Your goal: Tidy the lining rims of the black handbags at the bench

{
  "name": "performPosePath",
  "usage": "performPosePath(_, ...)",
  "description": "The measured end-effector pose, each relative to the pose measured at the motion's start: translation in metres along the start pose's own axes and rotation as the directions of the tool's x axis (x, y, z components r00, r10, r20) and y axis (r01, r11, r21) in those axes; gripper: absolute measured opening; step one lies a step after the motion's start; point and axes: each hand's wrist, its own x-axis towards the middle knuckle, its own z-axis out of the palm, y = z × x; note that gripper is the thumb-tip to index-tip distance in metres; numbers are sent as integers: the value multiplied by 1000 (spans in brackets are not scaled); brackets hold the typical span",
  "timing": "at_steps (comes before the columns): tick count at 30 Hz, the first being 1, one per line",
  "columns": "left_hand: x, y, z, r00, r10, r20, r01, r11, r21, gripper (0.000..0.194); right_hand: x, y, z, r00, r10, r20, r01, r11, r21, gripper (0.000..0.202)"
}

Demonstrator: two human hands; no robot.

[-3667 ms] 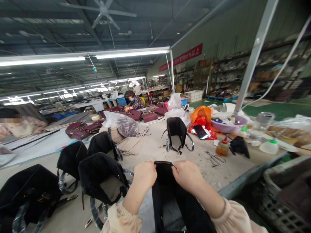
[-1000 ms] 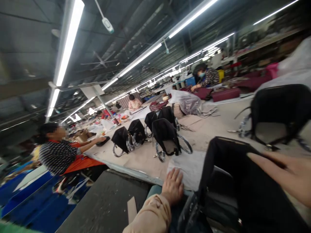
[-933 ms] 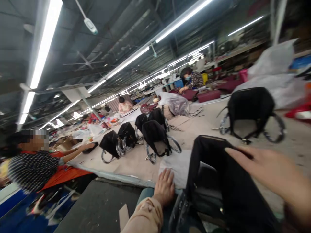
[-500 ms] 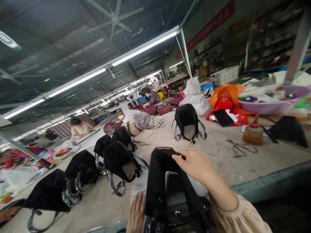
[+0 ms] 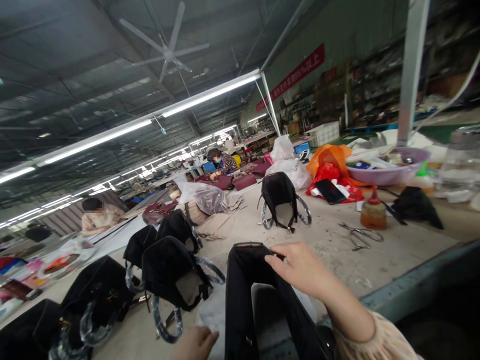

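A black fabric bag [image 5: 240, 295] stands at the front edge of the table, its opening framed by two dark side panels. My right hand [image 5: 300, 267] is closed on its upper right rim, thumb on the near side and fingers over the top. To the left of the bag, low in the view, is my left hand [image 5: 197, 342]. It is slightly blurred, apart from the bag, with loosely bent fingers and nothing visible in them. The bag's lower part runs out of view. Just left of it sits another black bag [image 5: 168, 267] with plastic-wrapped handles.
More black bags [image 5: 97, 290] line the left side, and one bag [image 5: 279, 192] stands farther back. At right lie scissors [image 5: 362, 235], an amber bottle [image 5: 374, 212], a phone [image 5: 332, 191] and a purple basin [image 5: 386, 172]. A person [image 5: 223, 162] works in the background.
My left hand has come off the bag's left side and moved left. My right hand keeps its hold on the rim. The camera view has shifted, bringing a clear jar into sight at right.
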Motion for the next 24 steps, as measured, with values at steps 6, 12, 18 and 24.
performPosePath(6, 8, 33, -79, 859, 154, -488, -364, 854, -371, 44, 7, -16, -4, 979, -123, 162, 119, 992, 35, 33)
performPosePath(12, 27, 53, -75, 777, 459, -432, -608, 727, -321, 73, 19, -39, 2, 919, -215, 330, 251, 966, -70, 30)
performPosePath(18, 1, 44, -70, 744, 442, -501, -640, 688, -342, 58, 25, -62, 5, 925, -135, 355, 246, 925, -288, 31)
performPosePath(24, -38, 31, -75, 807, 305, -507, -505, 801, -323, 52, 38, -97, 13, 882, -209, 423, 393, 821, -415, 28)
